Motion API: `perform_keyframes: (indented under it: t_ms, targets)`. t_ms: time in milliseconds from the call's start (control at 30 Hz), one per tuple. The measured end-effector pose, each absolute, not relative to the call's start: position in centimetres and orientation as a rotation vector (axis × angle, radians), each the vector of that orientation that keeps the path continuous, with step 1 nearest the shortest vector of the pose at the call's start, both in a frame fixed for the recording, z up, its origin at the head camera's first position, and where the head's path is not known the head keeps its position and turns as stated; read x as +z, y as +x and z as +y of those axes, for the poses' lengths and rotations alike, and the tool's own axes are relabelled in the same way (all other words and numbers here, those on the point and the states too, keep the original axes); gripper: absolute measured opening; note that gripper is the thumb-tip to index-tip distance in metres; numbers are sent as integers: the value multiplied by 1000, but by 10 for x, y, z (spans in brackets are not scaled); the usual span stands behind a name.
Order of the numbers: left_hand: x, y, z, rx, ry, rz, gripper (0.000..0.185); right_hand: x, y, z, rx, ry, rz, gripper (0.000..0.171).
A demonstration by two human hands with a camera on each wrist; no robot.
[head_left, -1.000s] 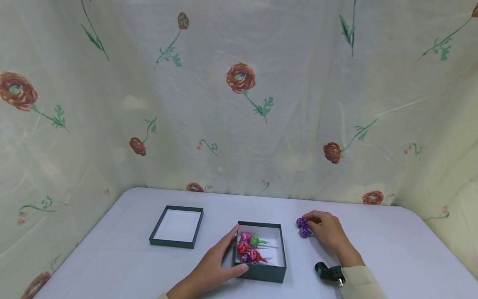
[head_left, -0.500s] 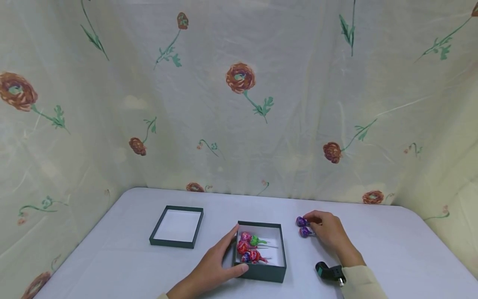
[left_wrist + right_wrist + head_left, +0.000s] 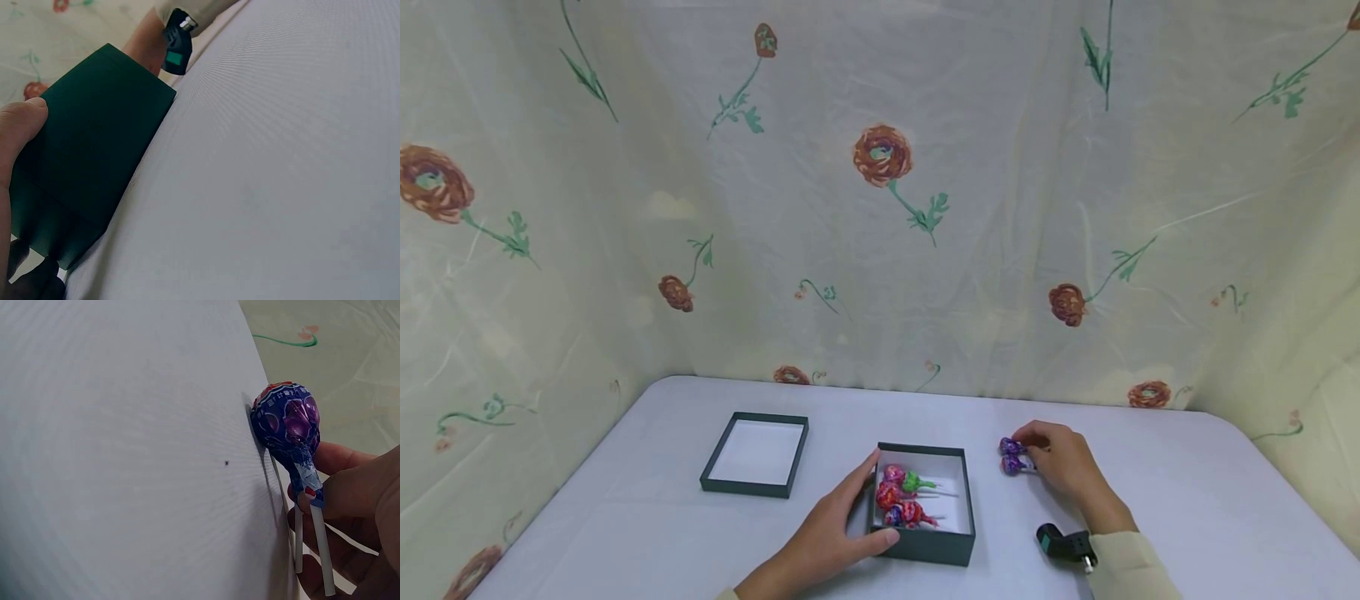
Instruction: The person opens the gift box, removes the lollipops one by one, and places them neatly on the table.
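My left hand [image 3: 827, 533] grips the left side of a dark green box [image 3: 928, 547], with the thumb along its front wall. Inside lie several wrapped lollipops [image 3: 889, 496] in pink, red, green and blue, sticks pointing right. Right of the box, my right hand [image 3: 1063, 467] pinches a purple-and-blue lollipop [image 3: 1011, 447] near its neck. A second purple lollipop [image 3: 1011, 465] lies just in front of it. In the right wrist view, thumb and fingers are at the wrapper neck of a lollipop [image 3: 289, 419], and two white sticks show side by side.
A shallow square lid [image 3: 747, 487] with a dark green rim and white inside lies left of the box. A black wrist device [image 3: 1063, 546] sits at the right sleeve. Behind the white table [image 3: 625, 533] hangs a flowered curtain [image 3: 985, 250].
The two purple lollipops shift slightly, drawing apart and then nearer together, and the right hand moves a little to the right. The left hand and the box stay in place.
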State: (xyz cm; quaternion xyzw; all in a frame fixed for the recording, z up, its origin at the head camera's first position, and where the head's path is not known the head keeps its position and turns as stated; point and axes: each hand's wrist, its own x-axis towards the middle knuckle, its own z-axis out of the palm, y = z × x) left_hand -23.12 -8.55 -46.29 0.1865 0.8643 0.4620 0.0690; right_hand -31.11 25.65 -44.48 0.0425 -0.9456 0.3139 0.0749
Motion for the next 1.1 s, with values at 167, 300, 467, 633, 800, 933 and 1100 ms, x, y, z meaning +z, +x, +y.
perform_keyframes:
  t_ms: [167, 300, 467, 633, 800, 933, 1100]
  targets:
    - [-463, -231, -86, 1392, 559, 2601, 88, -445, -312, 257, 942, 142, -2832, 24]
    - [-463, -230, -85, 1390, 554, 2604, 88, -445, -311, 256, 941, 140, -2836, 25]
    - [-461, -230, -85, 1387, 552, 2607, 90, -442, -309, 256, 945, 115, -2852, 25]
    - [-461, -230, -85, 1383, 552, 2611, 88, -438, -309, 258, 953, 116, -2859, 25]
    - [-460, -229, -85, 1386, 557, 2617, 88, -432, -308, 258, 940, 140, -2843, 24]
    - [-461, -229, -85, 1388, 559, 2618, 89, -425, -307, 253, 902, 176, -2816, 22]
    - [-462, -230, -85, 1393, 563, 2616, 89, -415, -302, 244, 883, 221, -2795, 21]
